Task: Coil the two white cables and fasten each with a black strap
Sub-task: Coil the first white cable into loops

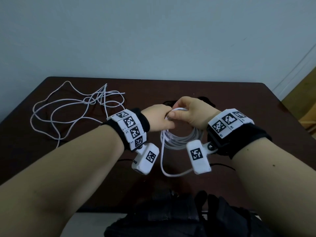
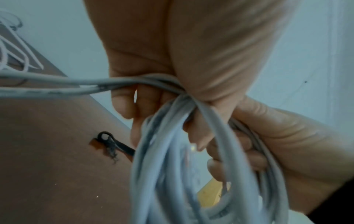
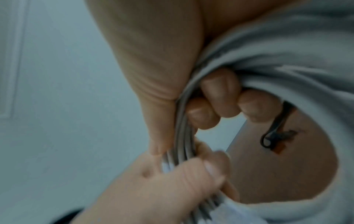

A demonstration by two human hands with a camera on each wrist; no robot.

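Both hands meet over the middle of the dark brown table [image 1: 242,106]. Between them hangs a coiled white cable [image 1: 182,140], its loose tail [image 1: 169,173] looping down toward me. My left hand [image 1: 164,119] grips the top of the coil, fingers [image 2: 122,106] curled round the bundle [image 2: 172,174]. My right hand [image 1: 186,112] grips the same spot from the right, fingers [image 3: 220,98] wrapped over the strands [image 3: 184,133]. The second white cable [image 1: 68,108] lies loose and tangled at the far left. One black strap [image 2: 113,145] lies on the table beyond the hands; it also shows as a black strap [image 3: 273,136] in the right wrist view.
A second dark strap shape [image 1: 207,100] peeks out behind my right hand. A pale wall rises behind the table's far edge. A black bag or garment [image 1: 171,221] sits at the near edge below my arms. A wooden surface [image 1: 306,93] shows at the far right.
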